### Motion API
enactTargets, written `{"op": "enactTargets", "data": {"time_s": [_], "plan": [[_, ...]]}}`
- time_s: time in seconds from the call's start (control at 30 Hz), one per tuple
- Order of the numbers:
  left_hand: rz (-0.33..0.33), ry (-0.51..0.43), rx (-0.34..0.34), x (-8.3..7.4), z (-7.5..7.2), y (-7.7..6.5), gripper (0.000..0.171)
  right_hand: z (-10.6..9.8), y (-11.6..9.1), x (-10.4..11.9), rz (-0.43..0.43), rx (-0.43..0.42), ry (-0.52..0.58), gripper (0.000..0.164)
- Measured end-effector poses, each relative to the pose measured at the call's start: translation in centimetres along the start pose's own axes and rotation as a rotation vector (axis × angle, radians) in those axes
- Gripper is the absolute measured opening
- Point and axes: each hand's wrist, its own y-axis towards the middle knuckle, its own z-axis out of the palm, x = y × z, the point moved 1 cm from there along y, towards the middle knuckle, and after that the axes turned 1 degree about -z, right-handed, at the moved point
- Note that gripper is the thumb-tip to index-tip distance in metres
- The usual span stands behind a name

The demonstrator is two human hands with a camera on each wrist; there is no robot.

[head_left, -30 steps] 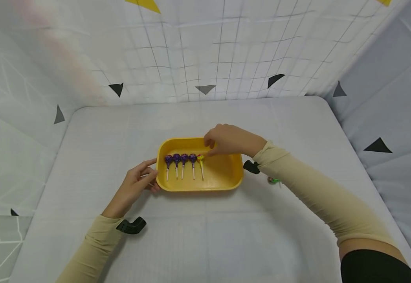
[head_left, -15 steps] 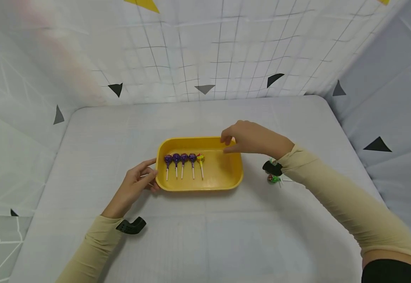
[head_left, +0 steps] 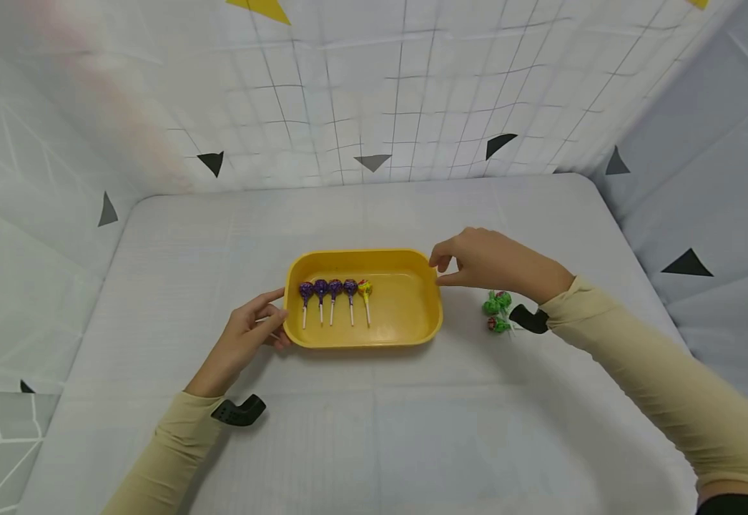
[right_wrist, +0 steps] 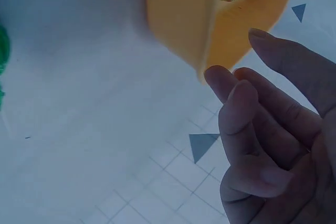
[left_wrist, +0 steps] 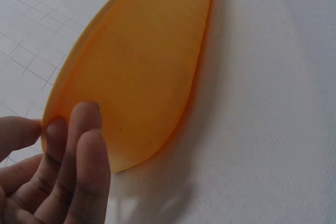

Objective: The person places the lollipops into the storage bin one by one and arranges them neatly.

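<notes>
A yellow plastic tray (head_left: 406, 307) holds a row of lollipops, several with purple wrappers (head_left: 335, 287) and one with a yellow wrapper (head_left: 365, 287) at the row's right end. All their sticks point toward the person. My left hand (head_left: 242, 336) pinches the tray's left end; the left wrist view shows thumb at the rim and fingers against the outer wall. My right hand (head_left: 493, 266) hovers at the far right corner with nothing in it, thumb and fingers apart. In the right wrist view its fingertips (right_wrist: 218, 77) are right at the rim.
Several green-wrapped lollipops (head_left: 495, 306) lie together on the white tabletop right of the tray, below my right wrist. A dark wrist camera (head_left: 528, 319) is close above them. White cloth walls with black triangles stand behind and beside the table.
My right hand has moved right, from beside the yellow lollipop inside the tray to the tray's right rim, uncovering the green lollipops. The left hand and tray have stayed still.
</notes>
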Motion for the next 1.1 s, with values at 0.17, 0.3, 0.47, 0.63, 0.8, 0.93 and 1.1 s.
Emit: {"op": "enactTargets", "data": {"time_s": [0.17, 0.3, 0.47, 0.63, 0.8, 0.93, 1.1], "plan": [[-0.002, 0.002, 0.002, 0.1, 0.0, 0.0, 0.055, 0.7, -1.0, -0.7, 0.033, 0.046, 0.001, 0.026], [-0.003, 0.005, -0.002, 0.1, 0.0, 0.0, 0.055, 1.4, -1.8, -1.4, 0.072, 0.097, 0.006, 0.028], [-0.003, 0.009, -0.004, 0.1, 0.0, 0.0, 0.055, 2.7, -2.6, -2.6, 0.121, 0.154, -0.006, 0.031], [-0.003, 0.011, 0.000, 0.1, 0.0, 0.0, 0.055, 4.0, -3.6, -3.7, 0.161, 0.208, -0.028, 0.035], [-0.002, 0.017, -0.003, 0.0, -0.1, 0.1, 0.054, 4.8, -3.9, -4.5, 0.174, 0.224, -0.040, 0.038], [-0.004, 0.013, -0.002, 0.0, 0.0, 0.0, 0.054, 5.3, -3.8, -4.9, 0.171, 0.210, -0.060, 0.033], [-0.005, 0.013, -0.003, 0.1, 0.1, 0.0, 0.055, 5.6, -3.3, -5.3, 0.157, 0.167, -0.078, 0.026]]}}
